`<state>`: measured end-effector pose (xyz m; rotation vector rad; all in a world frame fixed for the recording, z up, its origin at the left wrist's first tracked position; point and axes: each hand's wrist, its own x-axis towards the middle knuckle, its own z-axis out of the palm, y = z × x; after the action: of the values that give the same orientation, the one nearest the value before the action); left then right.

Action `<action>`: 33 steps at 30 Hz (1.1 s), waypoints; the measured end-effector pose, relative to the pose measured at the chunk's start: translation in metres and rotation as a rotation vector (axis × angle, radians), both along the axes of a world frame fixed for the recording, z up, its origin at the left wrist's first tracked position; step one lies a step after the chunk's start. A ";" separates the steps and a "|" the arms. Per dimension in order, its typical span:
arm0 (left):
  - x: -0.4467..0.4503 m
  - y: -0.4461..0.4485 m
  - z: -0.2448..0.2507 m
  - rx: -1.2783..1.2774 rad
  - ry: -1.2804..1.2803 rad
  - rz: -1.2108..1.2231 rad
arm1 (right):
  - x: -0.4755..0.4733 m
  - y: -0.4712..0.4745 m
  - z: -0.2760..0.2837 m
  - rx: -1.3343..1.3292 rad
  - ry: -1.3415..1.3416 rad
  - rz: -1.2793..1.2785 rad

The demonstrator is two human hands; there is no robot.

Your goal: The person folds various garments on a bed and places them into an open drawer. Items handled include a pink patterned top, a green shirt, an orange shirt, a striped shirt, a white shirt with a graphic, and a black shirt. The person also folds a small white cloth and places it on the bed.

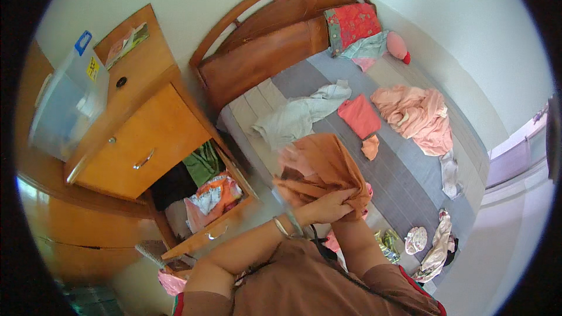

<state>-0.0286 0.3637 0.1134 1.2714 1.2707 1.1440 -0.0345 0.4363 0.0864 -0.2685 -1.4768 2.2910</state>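
Note:
A brown-orange cloth garment is bunched up in front of my chest, above the near side of the bed. My left hand grips its lower edge, fingers curled into the fabric; bangles circle that wrist. My right forearm reaches up from the other side and goes in under the same cloth. The fabric covers the right hand, so its fingers cannot be made out. Beyond the garment, a folded coral-red cloth and a small orange cloth piece lie on the striped bedsheet.
An open drawer of clothes juts from the wooden cabinet at left. A clear plastic bin stands on top. Across the bed lie a pale grey garment, a crumpled pink cloth and a red pillow, below the wooden headboard.

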 end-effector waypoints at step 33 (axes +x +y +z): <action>-0.083 -0.084 0.031 0.009 -0.319 0.512 | -0.045 -0.053 0.223 0.593 0.628 -0.276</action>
<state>-0.1119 0.2794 0.1446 0.7390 1.3805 1.6384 -0.0797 0.3838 0.3090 0.3644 -1.5537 1.4361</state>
